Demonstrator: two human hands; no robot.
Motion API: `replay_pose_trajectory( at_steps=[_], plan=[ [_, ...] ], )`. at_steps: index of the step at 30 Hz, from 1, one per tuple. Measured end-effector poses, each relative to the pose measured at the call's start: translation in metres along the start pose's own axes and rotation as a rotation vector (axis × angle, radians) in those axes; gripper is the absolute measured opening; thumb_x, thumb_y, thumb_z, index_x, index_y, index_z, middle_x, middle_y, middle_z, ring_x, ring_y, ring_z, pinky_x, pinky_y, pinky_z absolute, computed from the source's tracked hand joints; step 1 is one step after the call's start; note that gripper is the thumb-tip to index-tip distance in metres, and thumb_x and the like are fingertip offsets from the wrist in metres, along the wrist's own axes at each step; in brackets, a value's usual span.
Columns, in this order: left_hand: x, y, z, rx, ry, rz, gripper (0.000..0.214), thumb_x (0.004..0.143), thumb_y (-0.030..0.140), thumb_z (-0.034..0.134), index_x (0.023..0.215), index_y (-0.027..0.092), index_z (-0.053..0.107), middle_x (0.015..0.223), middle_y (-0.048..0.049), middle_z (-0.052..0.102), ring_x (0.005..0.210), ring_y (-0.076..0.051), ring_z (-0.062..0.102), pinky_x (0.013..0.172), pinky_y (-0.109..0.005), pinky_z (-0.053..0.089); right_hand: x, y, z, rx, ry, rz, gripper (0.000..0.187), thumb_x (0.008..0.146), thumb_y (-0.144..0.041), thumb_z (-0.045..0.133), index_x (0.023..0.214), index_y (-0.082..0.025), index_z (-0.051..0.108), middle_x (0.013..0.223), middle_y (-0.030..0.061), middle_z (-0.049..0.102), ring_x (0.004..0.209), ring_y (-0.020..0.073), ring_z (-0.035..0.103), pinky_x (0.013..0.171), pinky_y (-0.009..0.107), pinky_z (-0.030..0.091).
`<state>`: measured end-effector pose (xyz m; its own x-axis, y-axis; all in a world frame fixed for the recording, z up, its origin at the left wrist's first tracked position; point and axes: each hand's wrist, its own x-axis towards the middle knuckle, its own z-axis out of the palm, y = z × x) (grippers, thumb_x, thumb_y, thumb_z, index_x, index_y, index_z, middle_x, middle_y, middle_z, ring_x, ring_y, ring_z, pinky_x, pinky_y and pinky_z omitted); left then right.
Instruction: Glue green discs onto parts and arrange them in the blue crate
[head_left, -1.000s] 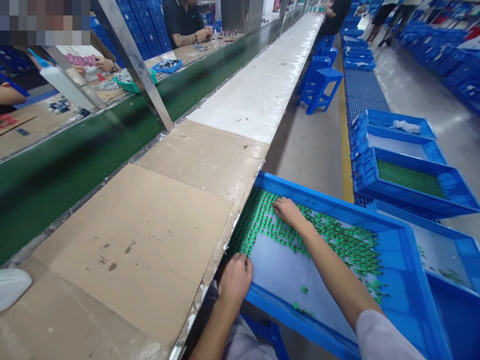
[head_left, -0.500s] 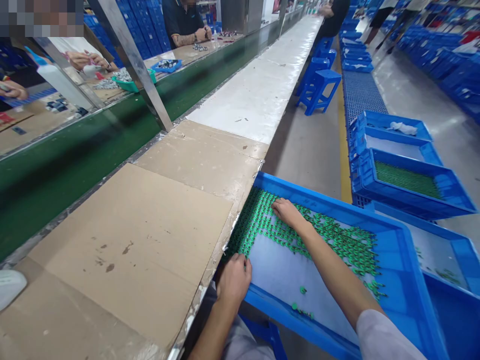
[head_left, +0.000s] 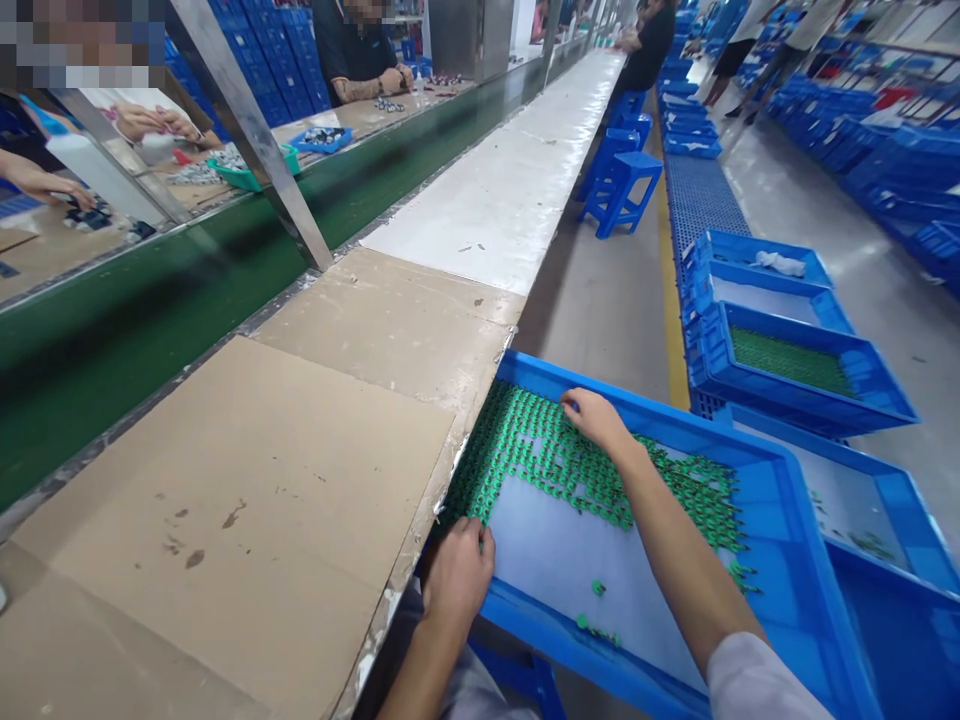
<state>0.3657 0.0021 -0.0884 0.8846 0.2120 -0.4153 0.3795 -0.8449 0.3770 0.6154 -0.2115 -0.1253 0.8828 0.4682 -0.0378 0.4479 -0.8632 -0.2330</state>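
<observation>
A shallow blue tray point(head_left: 757, 478) rests at the table's right edge, above my lap. Several small green plastic parts point(head_left: 525, 450) lie in rows across its far and left part, with a few loose ones near the front. My left hand point(head_left: 459, 575) grips the tray's near left corner, fingers curled over the rim. My right hand point(head_left: 598, 420) lies palm down on the green parts near the far wall, fingers together and slightly bent. What its fingertips touch is hidden.
Brown cardboard sheets point(head_left: 247, 490) cover the table to my left. Beyond them runs a green conveyor belt point(head_left: 150, 310). Other people work across the belt. More blue trays point(head_left: 787, 365) and blue stools point(head_left: 619, 185) stand along the aisle at right.
My right hand has slid a little to the right along the far rows of green parts. My left hand stays on the tray corner. The view has shifted slightly.
</observation>
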Motion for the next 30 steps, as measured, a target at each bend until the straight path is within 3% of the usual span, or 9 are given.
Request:
replay_pose_trajectory(
  at_steps=[4,13,24,30],
  plan=[
    [0.0,0.0,0.0,0.004,0.005,0.009,0.029,0.1,0.023,0.043,0.092,0.018,0.07,0.099,-0.0085,0.071,0.092,-0.019,0.07,0.074,-0.027,0.043,-0.004,0.017,-0.011,-0.017,-0.026,0.136,0.026,0.094,-0.019,0.05,0.107,-0.018,0.072,0.112,0.0094,0.074,0.103,0.0238,0.066,0.083,0.03,0.046],
    [0.002,-0.001,0.0,0.022,0.002,0.002,0.027,0.1,0.024,0.045,0.089,0.018,0.069,0.098,-0.0076,0.071,0.088,-0.019,0.069,0.072,-0.028,0.041,-0.011,0.015,0.008,-0.088,-0.09,0.218,0.028,0.094,-0.019,0.049,0.108,-0.022,0.073,0.112,0.0095,0.076,0.1,0.0241,0.069,0.074,0.028,0.047],
    [0.002,0.0,-0.002,0.037,-0.013,-0.001,0.026,0.101,0.024,0.046,0.089,0.018,0.068,0.099,-0.0068,0.072,0.089,-0.019,0.07,0.07,-0.028,0.04,-0.02,0.022,0.012,-0.072,-0.203,0.134,0.036,0.094,-0.013,0.046,0.118,-0.023,0.071,0.13,0.006,0.069,0.117,0.0228,0.064,0.09,0.029,0.049],
    [0.002,-0.002,0.0,0.027,-0.006,0.006,0.026,0.101,0.024,0.046,0.09,0.017,0.069,0.1,-0.0066,0.071,0.09,-0.02,0.07,0.071,-0.028,0.04,-0.017,0.019,0.012,-0.125,-0.25,0.146,0.038,0.096,-0.013,0.042,0.122,-0.019,0.069,0.133,0.0112,0.065,0.113,0.0246,0.065,0.087,0.03,0.049]
  ],
)
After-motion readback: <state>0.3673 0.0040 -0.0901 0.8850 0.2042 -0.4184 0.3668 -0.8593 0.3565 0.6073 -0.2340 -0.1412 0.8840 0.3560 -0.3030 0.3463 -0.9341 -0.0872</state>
